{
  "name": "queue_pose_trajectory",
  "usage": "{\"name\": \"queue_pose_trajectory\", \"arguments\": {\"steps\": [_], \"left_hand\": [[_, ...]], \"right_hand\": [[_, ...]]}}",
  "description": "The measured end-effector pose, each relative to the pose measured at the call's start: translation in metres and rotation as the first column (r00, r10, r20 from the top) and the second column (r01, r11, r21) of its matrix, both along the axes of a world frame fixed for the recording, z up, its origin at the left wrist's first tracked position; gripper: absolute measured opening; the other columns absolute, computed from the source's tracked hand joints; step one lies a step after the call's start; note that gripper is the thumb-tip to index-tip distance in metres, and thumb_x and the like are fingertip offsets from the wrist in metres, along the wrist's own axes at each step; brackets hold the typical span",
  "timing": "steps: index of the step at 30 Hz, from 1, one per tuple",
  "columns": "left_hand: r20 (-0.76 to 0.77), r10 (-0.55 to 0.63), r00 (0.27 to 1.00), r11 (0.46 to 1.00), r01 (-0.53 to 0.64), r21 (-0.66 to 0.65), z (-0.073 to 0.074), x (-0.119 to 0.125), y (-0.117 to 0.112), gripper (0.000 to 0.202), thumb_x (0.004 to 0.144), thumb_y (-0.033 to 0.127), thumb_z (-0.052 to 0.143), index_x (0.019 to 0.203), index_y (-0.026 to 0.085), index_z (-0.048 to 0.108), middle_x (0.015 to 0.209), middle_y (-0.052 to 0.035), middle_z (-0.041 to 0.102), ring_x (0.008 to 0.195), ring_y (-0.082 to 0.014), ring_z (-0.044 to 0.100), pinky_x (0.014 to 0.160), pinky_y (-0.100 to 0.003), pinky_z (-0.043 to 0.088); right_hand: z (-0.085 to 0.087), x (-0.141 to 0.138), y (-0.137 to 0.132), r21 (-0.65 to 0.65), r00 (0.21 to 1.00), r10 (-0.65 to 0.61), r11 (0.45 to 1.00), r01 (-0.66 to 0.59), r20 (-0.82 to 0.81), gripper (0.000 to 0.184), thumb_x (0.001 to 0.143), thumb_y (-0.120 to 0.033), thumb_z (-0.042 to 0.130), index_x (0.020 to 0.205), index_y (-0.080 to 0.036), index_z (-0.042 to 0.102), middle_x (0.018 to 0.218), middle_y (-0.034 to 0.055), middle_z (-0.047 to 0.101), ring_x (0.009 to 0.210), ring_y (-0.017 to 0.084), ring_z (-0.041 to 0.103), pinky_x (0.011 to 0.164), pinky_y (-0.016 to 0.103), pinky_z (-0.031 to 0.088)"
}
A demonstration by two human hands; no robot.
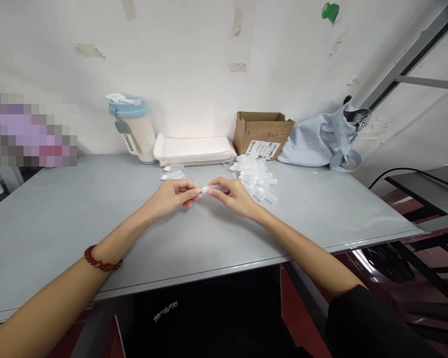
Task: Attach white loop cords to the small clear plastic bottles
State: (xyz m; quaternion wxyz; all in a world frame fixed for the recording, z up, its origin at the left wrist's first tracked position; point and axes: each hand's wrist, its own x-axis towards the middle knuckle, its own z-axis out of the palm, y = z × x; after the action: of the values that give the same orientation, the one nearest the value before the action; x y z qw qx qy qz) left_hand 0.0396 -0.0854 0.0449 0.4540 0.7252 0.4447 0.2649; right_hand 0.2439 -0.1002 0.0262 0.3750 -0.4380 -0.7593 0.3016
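Note:
Between my two hands, over the grey table (194, 238), is a small translucent plastic tube (205, 189) with a white cap end and a thin loop. My left hand (173, 198) pinches the left end of it between thumb and fingers. The tube's right part lies in the grip of my right hand (233, 195), partly hidden by the fingers. Just right of and behind that hand lies a pile of similar tubes (257, 179), with thin loops at their left ends. A few more tubes (174, 173) lie behind my left hand.
Along the wall stand a blue-lidded cream tumbler (136, 132), a stack of white flat packs or trays (196, 149), an opened cardboard box (261, 134) and a light blue fabric bag (313, 139). The table's front edge (227, 271) runs below my forearms. At far left is a blurred-out patch.

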Motion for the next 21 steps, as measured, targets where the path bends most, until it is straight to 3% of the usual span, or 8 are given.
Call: {"name": "queue_pose_trajectory", "arguments": {"steps": [9, 15, 21], "left_hand": [[0.009, 0.024, 1.0, 0.999, -0.024, 0.023, -0.0001, -0.0017, 0.0007, 0.03, 0.079, 0.044, 0.061, 0.068, 0.017, 0.063, 0.059, -0.0008, 0.06, 0.055, -0.0127, 0.054, 0.059, -0.027, 0.047], [0.021, 0.102, 0.995, 0.994, -0.103, 0.036, -0.0016, 0.0029, -0.0035, 0.025, 0.078, 0.04, 0.062, 0.071, 0.016, 0.063, 0.064, -0.0007, 0.062, 0.054, -0.0116, 0.054, 0.061, -0.027, 0.047], [-0.044, 0.063, 0.997, 0.997, -0.061, 0.045, -0.0069, 0.0045, -0.0041, 0.029, 0.081, 0.042, 0.057, 0.069, 0.016, 0.061, 0.056, -0.0003, 0.058, 0.054, -0.0132, 0.055, 0.059, -0.027, 0.045]], "right_hand": [[-0.0005, 0.0007, -0.0002, -0.023, 1.0, -0.014, 1.0, 0.015, 0.006, 0.026, 0.088, -0.039, 0.055, 0.093, -0.015, 0.065, 0.077, 0.0013, 0.064, 0.062, 0.01, 0.05, 0.06, 0.023, 0.041], [-0.005, -0.0009, -0.0001, -0.007, 1.0, -0.007, 1.0, 0.007, -0.014, 0.027, 0.089, -0.038, 0.053, 0.096, -0.014, 0.063, 0.076, 0.0012, 0.061, 0.064, 0.011, 0.051, 0.061, 0.023, 0.042], [-0.0081, -0.001, 0.0008, 0.015, 0.997, 0.011, 1.0, -0.012, 0.073, 0.025, 0.09, -0.035, 0.052, 0.096, -0.014, 0.063, 0.077, 0.0022, 0.062, 0.065, 0.011, 0.052, 0.062, 0.024, 0.041]]}}
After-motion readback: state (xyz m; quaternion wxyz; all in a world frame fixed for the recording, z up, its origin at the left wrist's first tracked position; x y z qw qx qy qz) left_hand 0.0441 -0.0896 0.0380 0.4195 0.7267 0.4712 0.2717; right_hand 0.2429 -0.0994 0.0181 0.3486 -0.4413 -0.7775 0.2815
